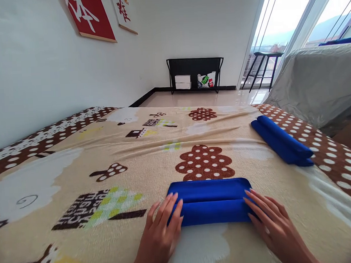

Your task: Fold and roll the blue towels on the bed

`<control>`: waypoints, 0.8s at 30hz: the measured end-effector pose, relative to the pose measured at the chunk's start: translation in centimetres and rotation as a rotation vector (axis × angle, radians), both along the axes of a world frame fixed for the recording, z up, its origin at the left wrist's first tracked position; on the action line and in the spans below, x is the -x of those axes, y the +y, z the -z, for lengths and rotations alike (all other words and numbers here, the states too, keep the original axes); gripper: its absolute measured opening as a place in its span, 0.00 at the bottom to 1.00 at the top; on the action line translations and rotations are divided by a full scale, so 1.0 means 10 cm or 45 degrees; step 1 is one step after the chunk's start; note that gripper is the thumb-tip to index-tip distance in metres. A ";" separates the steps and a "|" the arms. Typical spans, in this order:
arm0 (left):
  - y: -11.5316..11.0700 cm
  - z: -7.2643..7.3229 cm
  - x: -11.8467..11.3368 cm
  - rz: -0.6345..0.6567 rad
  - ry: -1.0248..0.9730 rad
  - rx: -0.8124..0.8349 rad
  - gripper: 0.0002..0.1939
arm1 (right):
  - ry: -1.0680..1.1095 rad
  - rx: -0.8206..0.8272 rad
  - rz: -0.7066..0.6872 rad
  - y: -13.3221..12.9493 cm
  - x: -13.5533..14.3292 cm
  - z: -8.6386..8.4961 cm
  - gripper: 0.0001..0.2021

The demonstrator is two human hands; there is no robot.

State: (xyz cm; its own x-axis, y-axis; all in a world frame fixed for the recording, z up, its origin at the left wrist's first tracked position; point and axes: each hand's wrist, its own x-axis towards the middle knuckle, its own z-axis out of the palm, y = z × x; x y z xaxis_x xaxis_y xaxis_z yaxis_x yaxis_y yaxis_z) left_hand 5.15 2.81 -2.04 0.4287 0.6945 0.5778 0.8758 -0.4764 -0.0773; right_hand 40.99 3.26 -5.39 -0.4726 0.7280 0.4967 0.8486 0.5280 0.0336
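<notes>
1. Black shelf [195, 67] holds white boxes [183, 82], can't see inside.
2. Smooth blue cloth [215, 212], kinda rectangular, lies folded on the fuzzy blanket [147, 152].
3. Left hand [163, 231] and right hand [273, 224] touch its ends, fingers loose, unclenched.

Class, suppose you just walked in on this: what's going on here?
A person rests both bare hands on a folded blue cloth, left hand at its left end and right hand at its right. The cloth lies flat on a patterned blanket, its two folded sides meeting along a middle line. A second folded blue cloth lies off to the right, untouched.
</notes>
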 end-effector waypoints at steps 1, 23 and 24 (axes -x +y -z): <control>-0.06 0.00 0.00 0.040 -0.030 -0.006 0.24 | -0.014 -0.031 -0.019 -0.07 -0.04 0.01 0.28; 0.16 -0.12 -0.55 -0.137 0.122 0.299 0.24 | -0.003 0.056 0.178 0.15 0.66 -0.20 0.21; 0.17 -0.09 -0.59 -0.011 0.128 0.282 0.26 | -0.035 0.029 0.074 0.17 0.72 -0.17 0.25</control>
State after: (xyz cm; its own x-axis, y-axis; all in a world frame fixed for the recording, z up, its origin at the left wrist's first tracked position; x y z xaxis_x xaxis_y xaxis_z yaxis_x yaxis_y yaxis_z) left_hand 11.05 4.56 -1.12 0.4699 0.8034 0.3656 0.8731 -0.4840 -0.0585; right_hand 33.82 4.97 -3.66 -0.4427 0.7654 0.4671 0.8767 0.4788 0.0462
